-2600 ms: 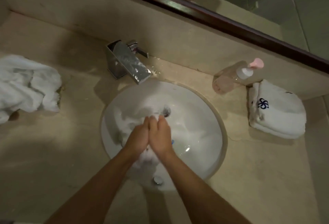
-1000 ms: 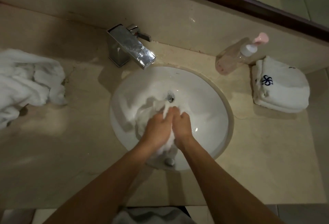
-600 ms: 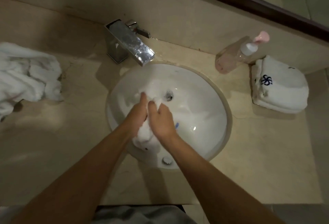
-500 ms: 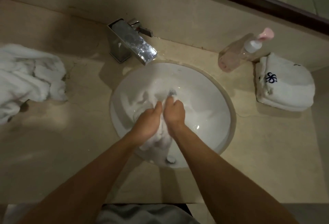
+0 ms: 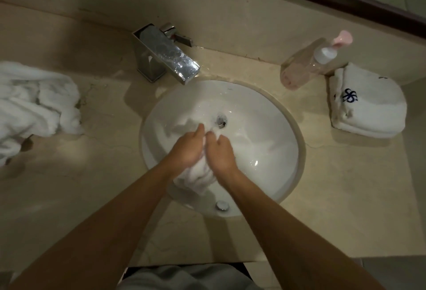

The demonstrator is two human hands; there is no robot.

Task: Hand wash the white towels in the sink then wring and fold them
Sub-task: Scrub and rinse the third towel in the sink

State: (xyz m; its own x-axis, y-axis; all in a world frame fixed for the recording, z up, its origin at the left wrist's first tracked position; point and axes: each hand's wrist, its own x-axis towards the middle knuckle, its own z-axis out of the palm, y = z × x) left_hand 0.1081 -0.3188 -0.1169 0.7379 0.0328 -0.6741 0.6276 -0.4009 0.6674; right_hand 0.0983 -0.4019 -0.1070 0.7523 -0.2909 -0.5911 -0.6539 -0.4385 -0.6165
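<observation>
Washing step: left hand [image 5: 187, 149] and right hand [image 5: 220, 153] gripping towel [image 5: 198, 178] in sink [image 5: 285, 128], tap [image 5: 166, 56] at eleven o'clock. Wringing probably next.

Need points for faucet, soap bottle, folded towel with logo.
faucet [image 5: 166, 53], head view, top of the chrome spout.
soap bottle [image 5: 304, 68], head view, clear body lying on its side.
folded towel [image 5: 373, 114], head view, top face right of the blue logo.
</observation>
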